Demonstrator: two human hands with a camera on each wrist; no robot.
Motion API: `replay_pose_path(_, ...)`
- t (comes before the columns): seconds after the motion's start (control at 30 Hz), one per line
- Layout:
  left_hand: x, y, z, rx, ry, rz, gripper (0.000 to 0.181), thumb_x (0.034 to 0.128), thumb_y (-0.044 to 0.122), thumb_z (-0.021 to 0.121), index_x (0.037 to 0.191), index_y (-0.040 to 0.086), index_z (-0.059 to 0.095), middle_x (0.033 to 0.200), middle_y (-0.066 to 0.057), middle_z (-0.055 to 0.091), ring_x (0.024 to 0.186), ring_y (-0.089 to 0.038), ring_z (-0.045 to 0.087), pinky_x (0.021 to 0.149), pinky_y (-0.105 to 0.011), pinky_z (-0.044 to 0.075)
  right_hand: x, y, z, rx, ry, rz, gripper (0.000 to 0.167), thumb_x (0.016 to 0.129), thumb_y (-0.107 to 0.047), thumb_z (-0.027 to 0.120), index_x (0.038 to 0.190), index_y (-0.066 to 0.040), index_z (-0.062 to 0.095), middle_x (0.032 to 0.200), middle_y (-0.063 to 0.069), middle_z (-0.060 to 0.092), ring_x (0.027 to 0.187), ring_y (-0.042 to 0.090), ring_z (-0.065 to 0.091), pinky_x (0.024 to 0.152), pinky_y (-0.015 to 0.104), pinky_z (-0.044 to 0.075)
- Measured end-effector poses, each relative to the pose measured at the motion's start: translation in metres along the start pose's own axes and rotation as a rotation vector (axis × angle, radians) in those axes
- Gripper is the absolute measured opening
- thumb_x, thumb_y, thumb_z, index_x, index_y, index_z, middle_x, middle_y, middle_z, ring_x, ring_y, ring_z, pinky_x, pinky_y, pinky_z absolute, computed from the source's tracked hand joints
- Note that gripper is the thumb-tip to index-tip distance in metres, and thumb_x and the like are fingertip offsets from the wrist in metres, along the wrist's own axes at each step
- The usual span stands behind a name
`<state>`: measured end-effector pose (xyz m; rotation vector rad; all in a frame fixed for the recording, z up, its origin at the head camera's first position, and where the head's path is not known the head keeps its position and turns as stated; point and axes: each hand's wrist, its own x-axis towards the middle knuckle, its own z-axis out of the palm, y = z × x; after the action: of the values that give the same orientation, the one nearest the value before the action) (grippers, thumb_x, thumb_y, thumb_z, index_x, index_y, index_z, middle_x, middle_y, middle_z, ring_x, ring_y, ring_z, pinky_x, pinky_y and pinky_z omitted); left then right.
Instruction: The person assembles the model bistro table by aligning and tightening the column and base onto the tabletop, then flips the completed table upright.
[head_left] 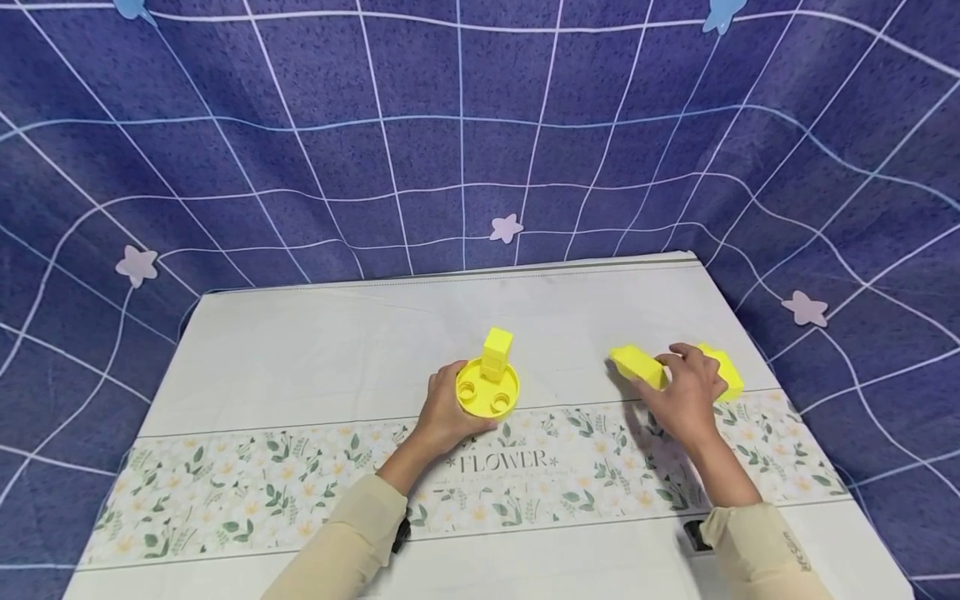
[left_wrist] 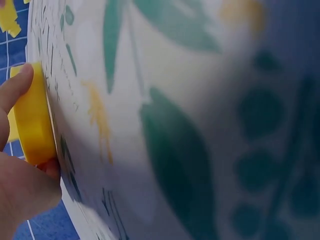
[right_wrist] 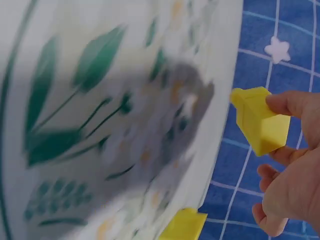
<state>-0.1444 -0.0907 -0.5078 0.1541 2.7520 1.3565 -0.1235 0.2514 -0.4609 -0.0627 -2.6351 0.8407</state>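
My left hand (head_left: 447, 417) grips the side of a round yellow base (head_left: 487, 402) on the table; the left wrist view shows thumb and fingers around its yellow rim (left_wrist: 36, 120). Two round sockets show in the base, and a yellow block (head_left: 496, 353) stands upright at its back. To the right, my right hand (head_left: 686, 397) pinches a yellow block with a rounded knob (head_left: 637, 365), held above the table in the right wrist view (right_wrist: 264, 122). Another yellow block (head_left: 723, 372) lies just beyond the right hand, also at the bottom of the right wrist view (right_wrist: 184, 225).
The white table cover (head_left: 315, 350) has a flowered band with printed lettering across it. A dark blue curtain (head_left: 420, 158) with grid lines and stars hangs behind and beside the table.
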Motion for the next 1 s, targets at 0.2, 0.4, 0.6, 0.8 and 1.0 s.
replay_pose_path(0.2,0.000,0.001,0.003,-0.007,0.016,-0.005,0.109,0.0540,0.029,0.094,0.145,0.013,0.035,0.134,-0.004,0.046,0.120,-0.021,0.038,0.104,-0.040,0.036,0.002,-0.024,0.002,0.167,-0.027,-0.095,0.038,0.075,-0.008,0.080,0.104,0.009,0.062,0.129,0.025,0.044,0.117,0.044,0.030,0.090,0.060,0.013)
replay_pose_path(0.4,-0.001,0.003,0.003,-0.012,0.030,-0.008,0.109,0.0550,0.028,0.094,0.145,0.012,0.035,0.134,-0.005,0.044,0.119,-0.022,0.037,0.102,-0.041,0.037,0.003,-0.053,0.008,0.315,-0.096,-0.134,0.036,0.076,-0.010,0.081,0.104,0.004,0.064,0.133,0.019,0.045,0.118,0.037,0.030,0.095,0.058,0.014)
replay_pose_path(0.6,-0.001,0.003,0.004,0.000,0.031,-0.004,0.109,0.0557,0.027,0.094,0.145,0.010,0.034,0.135,-0.006,0.043,0.120,-0.022,0.037,0.102,-0.041,0.038,0.005,-0.083,0.019,0.374,-0.165,-0.168,0.037,0.077,-0.016,0.082,0.105,0.000,0.066,0.134,0.015,0.046,0.120,0.033,0.031,0.098,0.055,0.014)
replay_pose_path(0.8,0.000,0.004,0.005,0.006,0.022,-0.006,0.108,0.0557,0.027,0.094,0.144,0.011,0.035,0.135,-0.006,0.042,0.120,-0.022,0.036,0.102,-0.041,0.037,0.007,-0.105,0.033,0.352,-0.211,-0.263,0.036,0.078,-0.021,0.082,0.105,-0.003,0.068,0.132,0.013,0.048,0.115,0.029,0.034,0.092,0.049,0.020)
replay_pose_path(1.0,-0.001,0.003,0.005,0.012,0.015,-0.011,0.107,0.0572,0.028,0.094,0.144,0.012,0.034,0.135,-0.005,0.042,0.119,-0.021,0.036,0.100,-0.040,0.038,0.006,-0.117,0.046,0.308,-0.265,-0.371,0.037,0.078,-0.026,0.081,0.108,-0.006,0.070,0.132,0.010,0.049,0.115,0.029,0.035,0.092,0.049,0.022)
